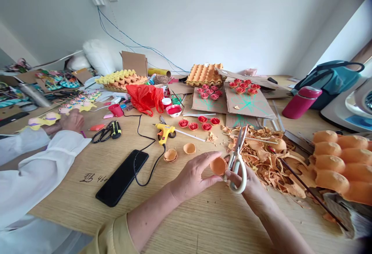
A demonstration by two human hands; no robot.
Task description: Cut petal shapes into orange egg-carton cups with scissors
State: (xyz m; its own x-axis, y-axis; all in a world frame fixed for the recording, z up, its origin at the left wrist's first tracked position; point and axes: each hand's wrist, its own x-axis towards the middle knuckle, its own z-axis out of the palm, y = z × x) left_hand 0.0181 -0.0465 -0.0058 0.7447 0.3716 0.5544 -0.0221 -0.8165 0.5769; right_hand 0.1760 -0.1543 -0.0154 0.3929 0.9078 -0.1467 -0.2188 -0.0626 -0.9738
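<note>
My left hand (197, 174) is closed on an orange egg-carton cup (217, 165), its thumb and fingers gripping the rim. In my right hand (247, 182) is a pair of scissors (238, 165) with cream handles, blades pointing up and away beside the cup. The fingers inside the handles are partly hidden. Left of my hands, a loose cut cup (189, 148) and a layered cup (170, 155) sit on the table. Beyond them lies a yellow glue gun (165, 132). Several red paper-pulp flowers (193, 126) stand near it.
Orange scraps (270, 165) are heaped at right, beside an egg tray (334, 161). A black phone (122, 178) and glue gun cord lie at left. Another person's hand (72, 121) works at far left. A pink bottle (302, 102) stands at right; cardboard sheets (247, 105) lie behind.
</note>
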